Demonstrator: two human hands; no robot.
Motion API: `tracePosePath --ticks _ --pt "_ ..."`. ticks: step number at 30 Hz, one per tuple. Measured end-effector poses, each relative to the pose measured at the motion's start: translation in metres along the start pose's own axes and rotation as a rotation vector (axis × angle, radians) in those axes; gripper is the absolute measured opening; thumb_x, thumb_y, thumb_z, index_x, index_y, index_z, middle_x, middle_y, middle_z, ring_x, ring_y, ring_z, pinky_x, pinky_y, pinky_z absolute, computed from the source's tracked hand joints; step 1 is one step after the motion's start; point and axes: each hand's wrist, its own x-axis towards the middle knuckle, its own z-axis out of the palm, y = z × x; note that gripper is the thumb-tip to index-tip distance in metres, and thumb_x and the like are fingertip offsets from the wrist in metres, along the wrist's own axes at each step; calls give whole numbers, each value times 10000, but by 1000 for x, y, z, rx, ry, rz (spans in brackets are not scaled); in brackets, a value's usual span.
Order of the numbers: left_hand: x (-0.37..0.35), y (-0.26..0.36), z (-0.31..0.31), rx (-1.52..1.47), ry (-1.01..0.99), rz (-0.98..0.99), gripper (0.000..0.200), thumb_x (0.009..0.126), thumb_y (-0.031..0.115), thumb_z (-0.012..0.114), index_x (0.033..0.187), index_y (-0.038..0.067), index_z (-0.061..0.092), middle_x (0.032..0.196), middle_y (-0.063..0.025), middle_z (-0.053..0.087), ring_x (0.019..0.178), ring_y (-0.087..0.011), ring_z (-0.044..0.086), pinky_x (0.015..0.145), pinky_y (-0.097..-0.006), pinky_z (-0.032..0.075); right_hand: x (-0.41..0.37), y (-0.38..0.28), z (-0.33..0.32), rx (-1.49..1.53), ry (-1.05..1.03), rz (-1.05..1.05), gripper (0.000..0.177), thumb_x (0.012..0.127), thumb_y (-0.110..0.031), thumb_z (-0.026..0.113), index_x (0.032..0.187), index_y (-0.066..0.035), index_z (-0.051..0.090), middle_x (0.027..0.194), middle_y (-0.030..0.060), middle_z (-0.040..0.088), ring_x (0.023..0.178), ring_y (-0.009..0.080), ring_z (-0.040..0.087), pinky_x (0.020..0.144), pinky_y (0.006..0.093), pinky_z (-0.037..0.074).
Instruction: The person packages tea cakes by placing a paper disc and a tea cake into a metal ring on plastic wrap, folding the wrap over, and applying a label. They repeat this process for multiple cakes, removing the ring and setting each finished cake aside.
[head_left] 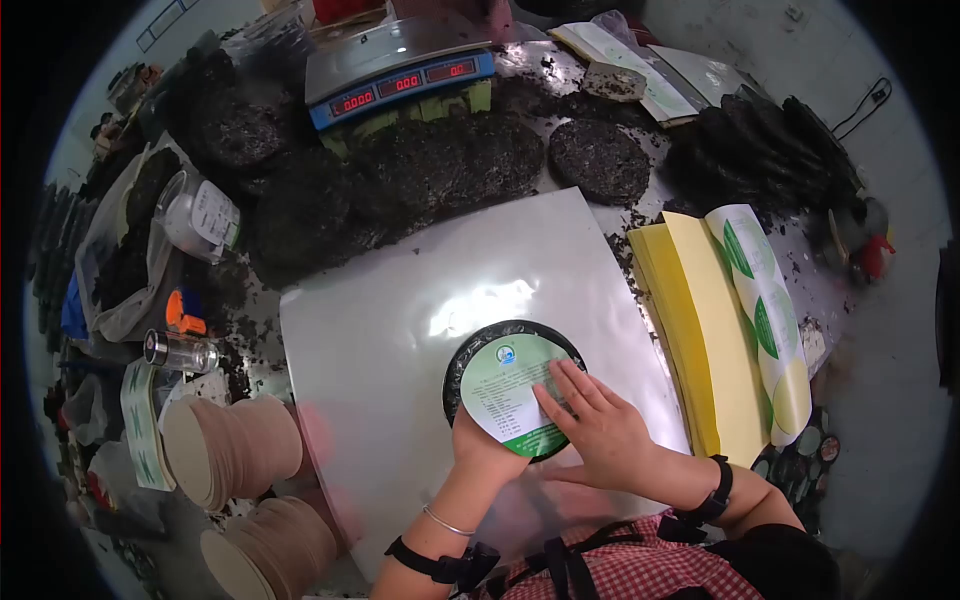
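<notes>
Pale wall point(850, 45), flecked table point(812, 275), possibly metal

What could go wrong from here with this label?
The left hand is partly hidden beneath the round label, so pulling it out might shift or crease the paper. Loose dark crumbs beside the shiny sheet could get trapped under the label. The clear jar, lying on its side, might roll if bumped.

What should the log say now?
round green-white paper label: over round black disc; left hand: partly beneath label; right hand: on label

Right fingers point(574, 394) on round green label point(500, 385)
</notes>
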Motion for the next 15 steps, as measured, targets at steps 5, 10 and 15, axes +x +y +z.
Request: tracePosePath --ticks 5,10,15 --pt "3 1 -21 690 -83 223 544 1033 352 432 1507 86 398 1549 -126 443 1387 -299 468 1158 -396 376 58 15 1 357 175 -107 719 1009 -489 476 1581 -86 315 1625 206 304 1524 340 259 1251 451 187" --pt "-60 37 -22 2419 -170 741 429 895 263 678 1249 22 648 1295 -185 634 1273 -329 556 1128 -427 406 79 15 34 100 162 -215 633 1040 -403 430 1591 -116 306 1643 131 306 1519 285 286 1256 446 180" --pt "-83 60 -31 2574 -295 571 387 931 218 654 1225 -34 651 1222 -192 676 1233 -262 586 1107 -411 416 84 -14 52 34 183 -281 646 1020 -442 468 1587 -170 324 1635 221 269 1525 324 260 1249 461 184"
